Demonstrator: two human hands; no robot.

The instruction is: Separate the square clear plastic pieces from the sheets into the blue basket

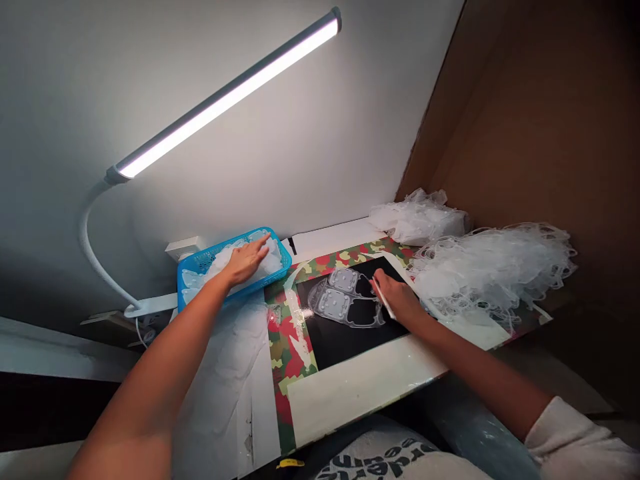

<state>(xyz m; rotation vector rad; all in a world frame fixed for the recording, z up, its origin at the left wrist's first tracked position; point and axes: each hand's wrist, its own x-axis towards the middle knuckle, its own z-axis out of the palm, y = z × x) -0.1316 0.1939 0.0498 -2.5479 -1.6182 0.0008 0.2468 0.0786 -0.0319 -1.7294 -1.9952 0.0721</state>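
My left hand point(246, 261) is over the blue plastic basket point(287, 259), its fingers stretched out and apart. Beneath it are thin, translucent white pieces point(270, 261) piled in the basket. My right hand point(397, 293) is closed around a slim white stick-like tool point(383, 297); its tip is hard to make out. Close to that hand, a clear, frame-like plastic sheet point(334, 303) lies flat on the black mat point(345, 347). Two frosted panels with small dots show in its left part, and the right part has open cutouts.
Tangled clear plastic frames point(500, 263) are heaped at the right, with a white translucent pile point(420, 219) behind them. A lit lamp point(230, 100) hangs above on a bent neck. Overlapping translucent sheets point(225, 360) lie at the left. A brown cardboard panel point(540, 133) stands at the right.
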